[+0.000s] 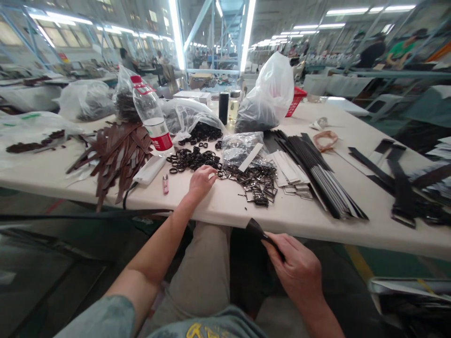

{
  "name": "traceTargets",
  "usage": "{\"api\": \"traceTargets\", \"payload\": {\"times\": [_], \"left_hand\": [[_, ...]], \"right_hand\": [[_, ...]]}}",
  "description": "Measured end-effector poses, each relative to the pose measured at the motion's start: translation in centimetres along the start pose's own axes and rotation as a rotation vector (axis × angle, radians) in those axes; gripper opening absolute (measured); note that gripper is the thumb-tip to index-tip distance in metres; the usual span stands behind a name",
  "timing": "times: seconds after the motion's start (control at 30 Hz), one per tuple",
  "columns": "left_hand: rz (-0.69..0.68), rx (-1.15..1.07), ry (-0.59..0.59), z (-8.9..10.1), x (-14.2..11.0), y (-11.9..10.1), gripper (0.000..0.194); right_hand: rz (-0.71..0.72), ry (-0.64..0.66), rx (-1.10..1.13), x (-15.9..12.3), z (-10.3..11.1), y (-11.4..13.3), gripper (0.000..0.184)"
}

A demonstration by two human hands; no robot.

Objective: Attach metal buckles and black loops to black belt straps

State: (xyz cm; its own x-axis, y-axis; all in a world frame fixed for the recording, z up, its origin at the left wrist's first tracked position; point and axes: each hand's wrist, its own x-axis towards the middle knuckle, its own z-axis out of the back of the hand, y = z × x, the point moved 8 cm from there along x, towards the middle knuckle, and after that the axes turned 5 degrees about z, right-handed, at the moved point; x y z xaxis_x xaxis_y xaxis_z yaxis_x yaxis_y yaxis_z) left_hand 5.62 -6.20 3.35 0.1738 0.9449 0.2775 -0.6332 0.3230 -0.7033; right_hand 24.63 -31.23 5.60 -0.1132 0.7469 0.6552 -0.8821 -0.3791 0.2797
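My left hand (202, 182) reaches onto the table, thumb and forefinger pinched on a small metal buckle (221, 175) at the left end of the buckle pile (259, 183). Just behind that hand lies a heap of black strap loops (193, 159). Below the table's front edge, my right hand (298, 265) is closed around a black leather strap (256, 230); its flat end sticks out toward the table. How far the strap runs behind the fingers is hidden. A clear plastic bag (243, 148) of parts rests against the buckles.
Brown strap pieces (120, 155), a bottle (155, 117), a white power bank-like block (150, 170) and pink thread snips (165, 184) lie left. Black strips (317, 173), white cards (287, 166) and finished belts (398, 178) lie right. Filled plastic bags (266, 98) stand behind.
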Motion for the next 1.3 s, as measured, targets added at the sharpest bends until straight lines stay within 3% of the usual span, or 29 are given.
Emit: {"api": "traceTargets", "payload": {"times": [0.13,0.3,0.47,0.5,0.57,0.67,0.8,0.93,1.03,1.3], "left_hand": [[0.044,-0.026,0.033,-1.5,2.1,1.1,0.012],[0.129,-0.206,0.058,-1.9,1.4,1.7,0.005],[0.178,-0.532,0.194,-1.7,-4.4,-1.1,0.033],[0.239,-0.763,0.243,-1.9,-6.0,-1.7,0.035],[0.307,-1.059,0.309,-2.1,-9.1,-3.5,0.033],[0.264,-1.214,0.336,-1.7,-12.1,-6.0,0.023],[0.130,-1.261,0.279,-0.7,-13.3,-7.7,0.013],[0.040,-1.225,0.250,0.0,-13.6,-8.4,0.030],[-0.023,-1.177,0.259,0.2,-14.0,-9.2,0.032],[-0.070,-1.183,0.127,0.6,-14.3,-9.9,0.022]], "right_hand": [[-0.010,0.006,0.045,0.0,-0.3,0.3,0.015],[-0.071,0.002,0.119,-0.2,-0.2,-0.1,0.014],[-0.295,0.059,0.471,0.5,-0.3,-0.8,0.014],[-0.353,0.081,0.549,0.7,-0.5,-0.7,0.016],[-0.451,0.123,0.696,1.1,-1.0,-0.5,0.021],[-0.556,0.143,0.886,1.5,-2.0,-0.1,0.025],[-0.628,0.116,1.016,1.5,-3.0,0.1,0.028],[-0.659,0.076,1.021,1.2,-3.4,0.0,0.029],[-0.652,0.045,0.999,1.0,-3.6,0.3,0.028],[-0.562,-0.070,0.853,1.5,-2.5,2.1,0.022]]}}
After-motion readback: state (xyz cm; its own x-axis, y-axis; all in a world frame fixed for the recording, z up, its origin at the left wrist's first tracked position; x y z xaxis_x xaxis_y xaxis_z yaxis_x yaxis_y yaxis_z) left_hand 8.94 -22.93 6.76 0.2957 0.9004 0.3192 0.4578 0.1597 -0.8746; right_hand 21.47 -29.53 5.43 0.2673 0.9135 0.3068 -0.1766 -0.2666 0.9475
